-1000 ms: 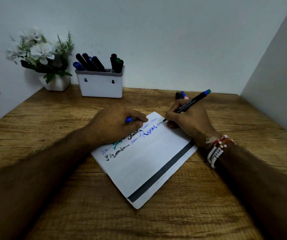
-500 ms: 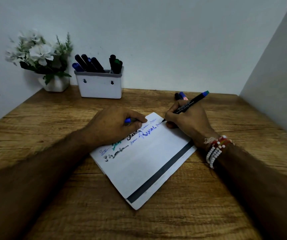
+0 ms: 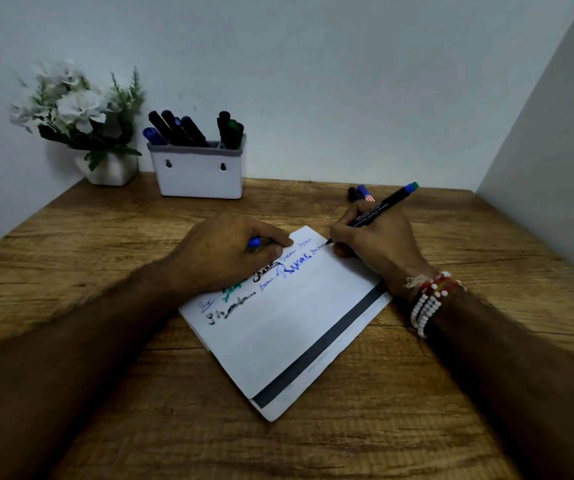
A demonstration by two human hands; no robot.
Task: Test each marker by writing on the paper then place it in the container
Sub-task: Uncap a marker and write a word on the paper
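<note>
Hardly anything has shifted since the earlier frames. The right grip stays pinched low on the marker, with the nib on the paper at its far edge, just left of that grip. The left grip rests on the sheet's far part and curls round what seems a blue cap.

The marker looks light and stiff, with a smooth barrel that could slip. It is best held near the nib for writing and at mid-barrel for carrying. The paper is thin and likely to slide on the bench, so pinning it makes sense. The container stands well beyond the left grip, already holding several markers. Two spare markers lie just behind the right grip.
</note>
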